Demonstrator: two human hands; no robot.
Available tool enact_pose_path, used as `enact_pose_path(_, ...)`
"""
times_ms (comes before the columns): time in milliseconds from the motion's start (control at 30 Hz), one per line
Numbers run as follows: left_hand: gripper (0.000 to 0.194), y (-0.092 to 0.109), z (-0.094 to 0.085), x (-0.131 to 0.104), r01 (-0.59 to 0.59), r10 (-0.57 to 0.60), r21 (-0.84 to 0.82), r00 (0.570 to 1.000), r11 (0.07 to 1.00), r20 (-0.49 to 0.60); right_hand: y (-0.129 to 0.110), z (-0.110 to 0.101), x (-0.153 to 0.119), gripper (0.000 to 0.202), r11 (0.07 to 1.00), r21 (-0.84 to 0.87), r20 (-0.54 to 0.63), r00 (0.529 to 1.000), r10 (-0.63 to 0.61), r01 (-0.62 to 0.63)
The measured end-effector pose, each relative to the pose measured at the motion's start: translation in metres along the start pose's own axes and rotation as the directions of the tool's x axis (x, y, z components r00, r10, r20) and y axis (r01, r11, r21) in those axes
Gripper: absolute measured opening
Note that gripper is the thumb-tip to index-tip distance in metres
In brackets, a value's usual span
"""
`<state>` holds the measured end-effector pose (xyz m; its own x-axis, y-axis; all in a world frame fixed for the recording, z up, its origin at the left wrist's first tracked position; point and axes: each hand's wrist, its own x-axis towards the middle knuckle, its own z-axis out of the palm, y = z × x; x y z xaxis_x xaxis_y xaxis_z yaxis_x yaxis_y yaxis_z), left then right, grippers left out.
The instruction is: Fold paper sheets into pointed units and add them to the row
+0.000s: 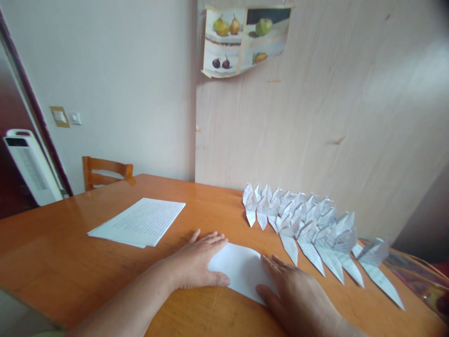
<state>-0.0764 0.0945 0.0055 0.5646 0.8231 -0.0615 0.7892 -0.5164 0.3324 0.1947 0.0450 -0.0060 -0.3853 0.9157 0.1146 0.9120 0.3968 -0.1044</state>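
Observation:
A folded sheet of white paper (243, 267) lies on the wooden table in front of me, its far edge slightly bowed. My left hand (196, 262) rests over the paper's left end, fingers stretched out toward the far edge and thumb on the near edge. At the right end, my right hand (294, 290) lies with its fingers extended along the paper and its thumb apart, touching the near side. Both palms face down. Part of each paper end is hidden beneath the hands.
Left of my hands lies a stack of written sheets (140, 222) on the table (52, 234). Several rows of folded paper shapes (301, 215) with pointed tips stand at the right, close to my right hand. A wooden chair (105, 166) is behind the table's far left edge.

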Motion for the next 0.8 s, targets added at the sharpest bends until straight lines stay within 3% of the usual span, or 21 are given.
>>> enact_pose_path(267,0.102,0.003,0.000,0.000,-0.046,0.047,0.016,0.997,0.999,-0.063,-0.006,-0.005,-0.002,0.059,0.989,0.131,-0.103,0.993,-0.052,0.065)
enact_pose_path(400,0.114,0.003,0.005,0.002,-0.082,0.089,0.051,0.987,0.995,-0.137,-0.004,0.003,-0.003,0.062,0.977,0.155,-0.213,0.970,-0.115,0.149)
enact_pose_path(500,0.110,0.007,0.005,0.003,-0.103,0.113,0.059,0.971,0.993,-0.211,-0.003,0.008,-0.003,0.061,0.967,0.148,-0.263,0.951,-0.163,0.206)
enact_pose_path(667,0.078,0.017,0.001,0.001,-0.162,0.167,0.045,0.920,0.986,-0.355,-0.006,0.008,-0.005,0.062,0.951,0.151,-0.314,0.926,-0.212,0.269)
enact_pose_path(800,0.031,0.020,-0.001,0.001,-0.213,0.204,0.029,0.877,0.977,-0.434,-0.009,0.008,-0.006,0.060,0.936,0.227,-0.326,0.926,-0.188,0.270)
